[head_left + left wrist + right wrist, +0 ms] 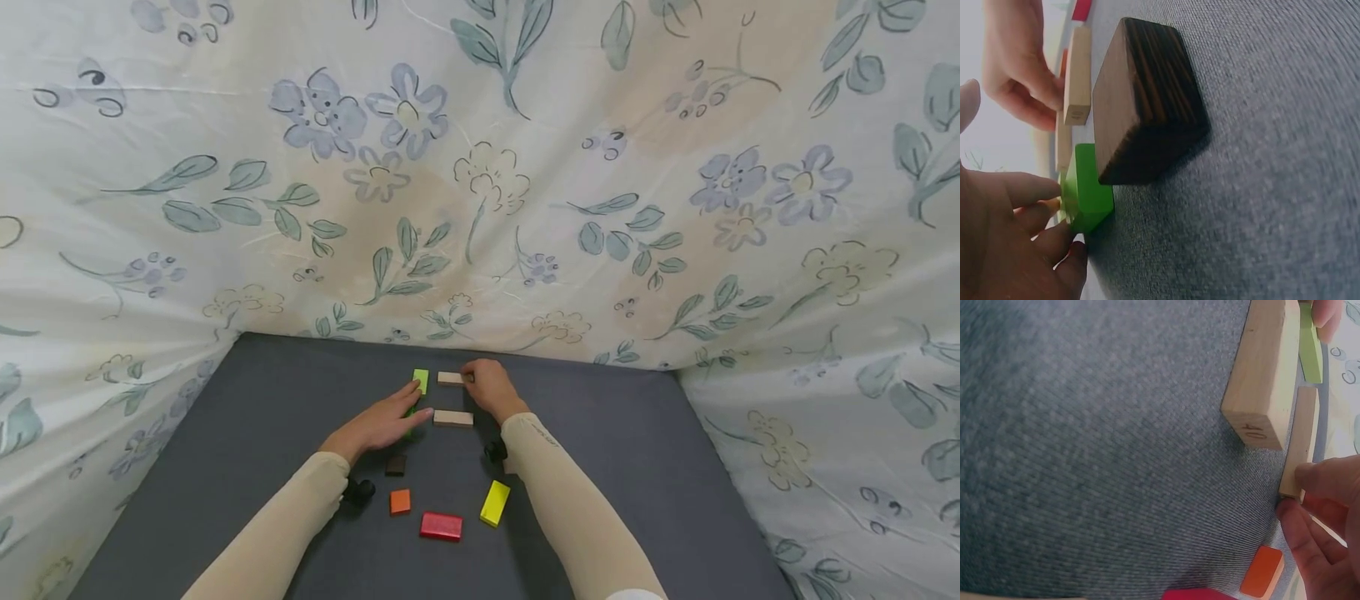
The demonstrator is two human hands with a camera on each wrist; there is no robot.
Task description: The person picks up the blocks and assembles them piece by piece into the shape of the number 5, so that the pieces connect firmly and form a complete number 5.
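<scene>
My right hand [491, 388] pinches the right end of the farther pale wooden block [449, 378], thumb on top in the right wrist view. A second wooden block [453, 418], marked 40 on its end in that view, lies nearer and parallel. My left hand [381, 423] reaches over the left side with its fingers extended. Its fingertips are at a light green block [422, 379], and its thumb lies over a darker green block [1090, 194], mostly hidden from the head view. A dark striped brown block [1147, 103] sits closer to the left wrist.
Nearer on the grey cloth-covered table [600, 467] lie an orange block [401, 502], a red block [441, 527] and a yellow block [495, 503]. Another orange block [1262, 572] shows beside the right hand. A floral curtain [480, 208] encloses the table's back and sides.
</scene>
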